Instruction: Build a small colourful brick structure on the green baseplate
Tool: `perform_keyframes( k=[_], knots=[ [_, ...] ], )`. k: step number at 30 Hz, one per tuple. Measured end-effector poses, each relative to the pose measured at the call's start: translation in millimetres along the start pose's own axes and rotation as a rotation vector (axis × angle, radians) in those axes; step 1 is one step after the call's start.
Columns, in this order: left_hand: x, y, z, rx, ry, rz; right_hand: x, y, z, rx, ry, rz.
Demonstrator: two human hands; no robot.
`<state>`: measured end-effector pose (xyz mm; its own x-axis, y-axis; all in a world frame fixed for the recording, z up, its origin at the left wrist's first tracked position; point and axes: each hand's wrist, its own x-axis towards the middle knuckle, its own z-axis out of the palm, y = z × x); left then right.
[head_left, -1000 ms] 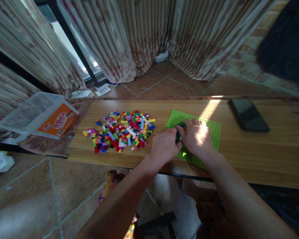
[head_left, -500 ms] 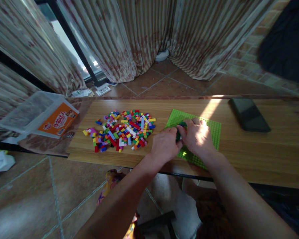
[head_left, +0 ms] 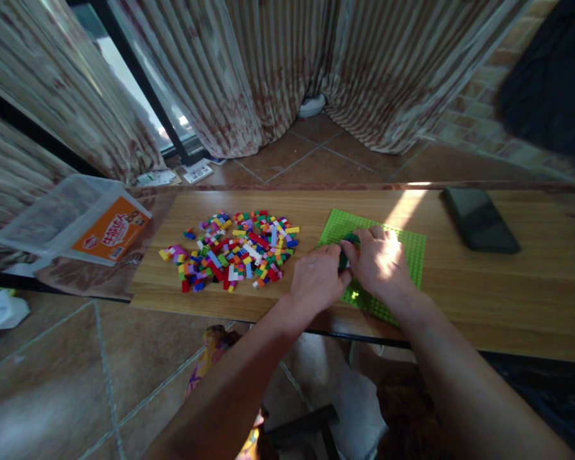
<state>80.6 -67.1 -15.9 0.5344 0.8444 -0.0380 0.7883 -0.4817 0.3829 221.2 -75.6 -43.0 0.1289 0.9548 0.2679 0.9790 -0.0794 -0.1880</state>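
A bright green studded baseplate [head_left: 414,255] lies on the wooden table, partly covered by both hands. Dark green toy bricks [head_left: 344,257] show between my hands, low over the plate. My left hand [head_left: 319,275] closes on them from the left, thumb and fingers curled in. From the right, my right hand [head_left: 378,259] has its fingers bent around the same bricks, a patch of sunlight across its back. How many bricks there are, and whether they sit on the plate, is hidden by the fingers. Left of my hands lies a loose pile of coloured toy bricks [head_left: 253,252].
A clear plastic box [head_left: 52,217] with an orange label stands open at the table's left end. A dark phone-like slab [head_left: 480,220] lies to the right of the baseplate. The table's [head_left: 546,300] front edge runs beneath my forearms. Striped curtains [head_left: 282,70] hang beyond.
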Motion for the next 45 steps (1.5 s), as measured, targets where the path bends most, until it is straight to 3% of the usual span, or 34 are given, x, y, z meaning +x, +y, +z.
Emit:
perform_keyframes(
  k=[16,32,38,45],
  knots=[
    [-0.2,1.4,-1.1,-0.01,-0.013,-0.009,1.0,-0.6,-1.3,-0.046,0.004,-0.011],
    [6.5,-16.2,-12.5,-0.252,-0.122,-0.017,6.6,35.5,-2.7,0.373,-0.076,-0.042],
    [6.5,-15.6,-10.1,-0.254,-0.086,-0.05,7.5,38.3,-4.7,0.473,-0.17,0.031],
    [4.1,-10.4,-4.7,-0.252,-0.045,-0.092,7.6,38.3,2.9,0.48,-0.138,0.03]
  ],
)
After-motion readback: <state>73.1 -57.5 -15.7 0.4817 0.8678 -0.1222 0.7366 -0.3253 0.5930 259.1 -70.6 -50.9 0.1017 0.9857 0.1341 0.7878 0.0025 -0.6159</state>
